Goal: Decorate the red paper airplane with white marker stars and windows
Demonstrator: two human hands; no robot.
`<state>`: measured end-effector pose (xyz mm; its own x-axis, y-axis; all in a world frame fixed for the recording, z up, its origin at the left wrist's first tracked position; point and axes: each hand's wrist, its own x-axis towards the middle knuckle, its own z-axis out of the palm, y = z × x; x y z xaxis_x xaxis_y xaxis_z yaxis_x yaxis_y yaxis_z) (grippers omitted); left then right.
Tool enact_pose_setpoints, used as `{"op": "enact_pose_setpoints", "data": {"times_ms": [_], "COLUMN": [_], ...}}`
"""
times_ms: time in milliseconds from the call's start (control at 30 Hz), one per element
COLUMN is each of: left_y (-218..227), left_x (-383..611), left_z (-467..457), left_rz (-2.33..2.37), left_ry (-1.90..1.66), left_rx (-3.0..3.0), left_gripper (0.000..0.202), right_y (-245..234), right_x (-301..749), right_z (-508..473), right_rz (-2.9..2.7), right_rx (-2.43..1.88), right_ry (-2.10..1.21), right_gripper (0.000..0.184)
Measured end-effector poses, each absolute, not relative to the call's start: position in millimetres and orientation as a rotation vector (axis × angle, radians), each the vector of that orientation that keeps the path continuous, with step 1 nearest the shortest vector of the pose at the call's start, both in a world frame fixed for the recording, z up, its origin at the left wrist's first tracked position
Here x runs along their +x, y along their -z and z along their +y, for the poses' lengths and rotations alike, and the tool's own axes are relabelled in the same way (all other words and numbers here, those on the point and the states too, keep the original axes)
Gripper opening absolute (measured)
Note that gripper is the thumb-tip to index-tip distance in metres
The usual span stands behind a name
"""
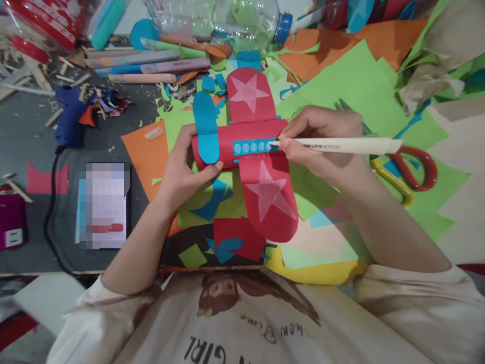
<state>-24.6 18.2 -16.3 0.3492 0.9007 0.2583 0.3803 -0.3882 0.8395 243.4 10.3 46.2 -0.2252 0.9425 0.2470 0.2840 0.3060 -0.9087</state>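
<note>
A red paper airplane [250, 146] built on a tube lies across the middle, with two red wings bearing pale stars, a blue tail piece and a blue strip of pale window dots. My left hand [185, 167] is closed around the tail end of the tube. My right hand [322, 139] pinches a cream-coloured marker pen [341, 145], its tip touching the right end of the blue window strip.
Green, orange, blue and red paper scraps [341, 76] cover the table. Red-and-yellow scissors [409, 172] lie at the right. A blue glue gun [71, 114] and a blurred card [104, 205] sit left. Markers [151, 63] and a plastic bottle [227, 20] lie at the back.
</note>
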Motion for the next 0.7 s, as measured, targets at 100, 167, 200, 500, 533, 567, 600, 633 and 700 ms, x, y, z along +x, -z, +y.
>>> {"op": "enact_pose_setpoints", "data": {"times_ms": [100,167,200,500,533,567,600,633,700], "left_y": [16,16,16,10,10,10,10,10,11], "left_x": [-25,-27,-28,-35,-34,-34,-33,-33,-33], "left_z": [18,20,20,25,25,24,24,24,25], "left_rz": [1.134,1.132,1.126,1.103,1.106,1.107,1.109,1.111,1.104], "left_ry": [-0.969,-0.996,-1.003,-0.99,-0.984,-0.982,-0.983,-0.985,-0.992], "left_rx": [1.959,1.971,1.974,1.985,1.975,1.966,1.958,1.953,1.958], "left_gripper": [0.048,0.05,0.052,0.059,0.058,0.058,0.058,0.058,0.057], "right_y": [-44,-43,-43,-48,-49,-49,-49,-49,-49], "right_x": [244,245,246,248,247,247,247,247,246], "right_z": [13,14,14,8,8,7,7,6,5], "right_rz": [-1.541,-1.502,-1.512,-1.782,-1.788,-1.784,-1.781,-1.779,-1.788], "right_rx": [-1.057,-1.066,-1.07,-1.076,-1.087,-1.096,-1.103,-1.107,-1.098], "right_ry": [-1.064,-1.079,-1.054,-0.916,-0.926,-0.933,-0.935,-0.931,-0.912], "right_gripper": [0.019,0.02,0.02,0.019,0.02,0.021,0.021,0.021,0.021]}}
